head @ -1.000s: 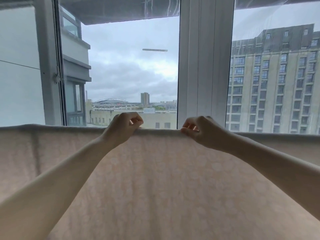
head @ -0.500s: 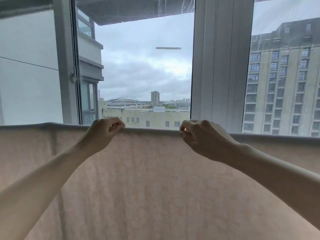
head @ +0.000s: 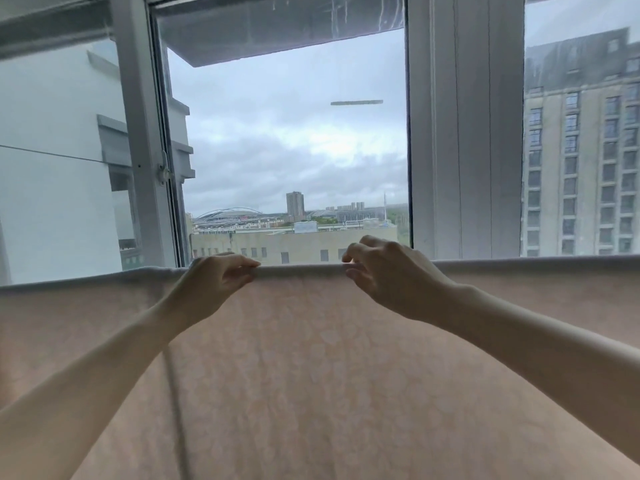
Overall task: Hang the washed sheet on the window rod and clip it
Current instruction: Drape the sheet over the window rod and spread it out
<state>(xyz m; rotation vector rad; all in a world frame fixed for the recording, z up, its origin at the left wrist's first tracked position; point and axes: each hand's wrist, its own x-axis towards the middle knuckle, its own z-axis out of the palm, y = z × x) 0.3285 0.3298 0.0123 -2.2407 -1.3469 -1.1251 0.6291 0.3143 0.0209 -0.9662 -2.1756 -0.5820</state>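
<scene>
A pale pink sheet (head: pixel 329 375) with a faint blotched pattern hangs draped over a horizontal line that spans the view from left edge to right edge, its folded top edge running just below the window glass; whatever carries it is hidden under the cloth. At far left, an open window sash (head: pixel 145 133) stands angled outward, its latch showing on the frame. The person's left hand (head: pixel 214 278) reaches up to the fold left of centre, fingers curled over the top edge and thumb beneath, pinching the cloth. Through the centre pane, low buildings and an overcast sky. The right hand (head: pixel 384 275) sits on the same fold just right of centre, fingers bent and fingertips nipping the edge, well apart from the left. Behind it rises a white window post (head: pixel 464 133), and at far right a tall apartment block (head: pixel 581 168) fills the pane.
</scene>
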